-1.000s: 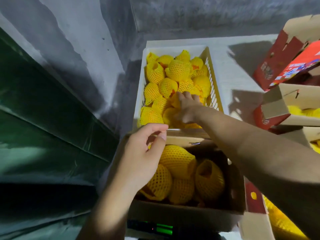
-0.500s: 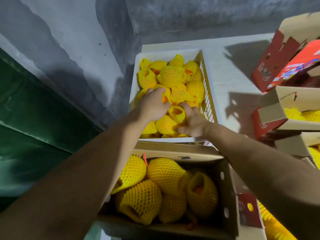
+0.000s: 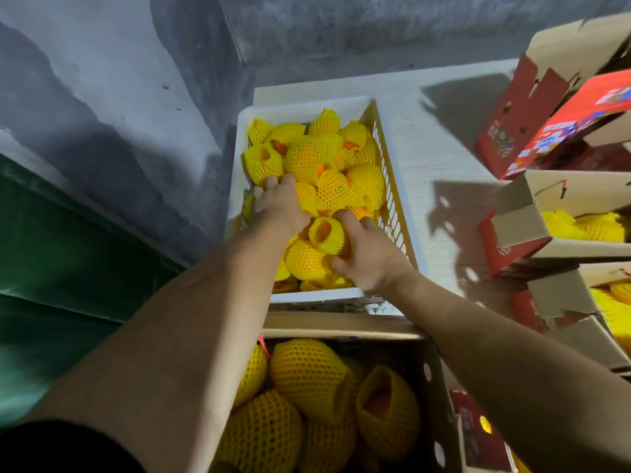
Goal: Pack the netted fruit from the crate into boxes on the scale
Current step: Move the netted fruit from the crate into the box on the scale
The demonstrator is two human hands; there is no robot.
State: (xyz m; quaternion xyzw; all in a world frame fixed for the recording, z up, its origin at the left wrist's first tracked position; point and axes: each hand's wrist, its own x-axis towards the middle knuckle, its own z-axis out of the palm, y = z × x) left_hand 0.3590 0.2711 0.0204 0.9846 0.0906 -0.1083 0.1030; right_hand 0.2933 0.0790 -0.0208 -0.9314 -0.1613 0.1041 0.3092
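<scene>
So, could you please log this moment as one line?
left hand: on netted fruit | right hand: grips yellow foam-netted fruit | white plastic crate: part full | brown cardboard box: part filled

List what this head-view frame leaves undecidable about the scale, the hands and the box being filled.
- Scale: not seen; the near box and the bottom edge hide it.
- Left hand: fingertips buried among netted fruit in the crate, so its grip is unclear.
- Right hand: curled round one netted piece, fingertips hidden behind it.
- Near box: its fill is unknown, since the forearms and bottom edge cut it off.
</scene>
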